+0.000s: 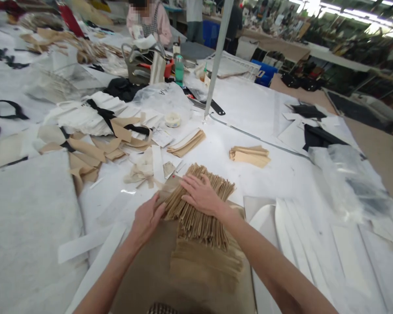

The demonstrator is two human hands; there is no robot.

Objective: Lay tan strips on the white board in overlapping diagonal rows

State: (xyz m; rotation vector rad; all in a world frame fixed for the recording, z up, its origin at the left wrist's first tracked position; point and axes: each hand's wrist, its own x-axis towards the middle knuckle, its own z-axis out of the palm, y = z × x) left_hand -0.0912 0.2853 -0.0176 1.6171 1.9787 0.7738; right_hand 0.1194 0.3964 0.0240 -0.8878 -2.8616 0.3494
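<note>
1. The bundle of folded tan fabric strips (218, 224) lies on a brown sheet (140, 274) directly in front of the person, its many edges packed side by side and slightly fanned.
2. The right hand (203, 196) rests palm down across the top of the bundle, fingers extended and a little apart, thumb out to one side; it is open.
3. The left hand (147, 216) is at the bundle's left end, fingers curved and thumb towards the strips; whether they pinch any of them, I cannot tell.
4. Beyond the hands, two smaller stacks lie apart on the white worktop (265, 107): a left stack of tan strips (187, 144) and a right stack of tan strips (249, 156).
5. Left of these are loose tan offcuts (88, 150), with a roll of white tape (172, 120) near the left stack.
6. Right of the brown sheet lie long white strips (291, 237), with a clear plastic bag (350, 179) farther out.
7. A metal pole (218, 61) rises from the worktop; to its left stands a green bottle (179, 73), just beside a grey basket (136, 67).
8. Behind the basket is a person in a pink top (164, 26).
</note>
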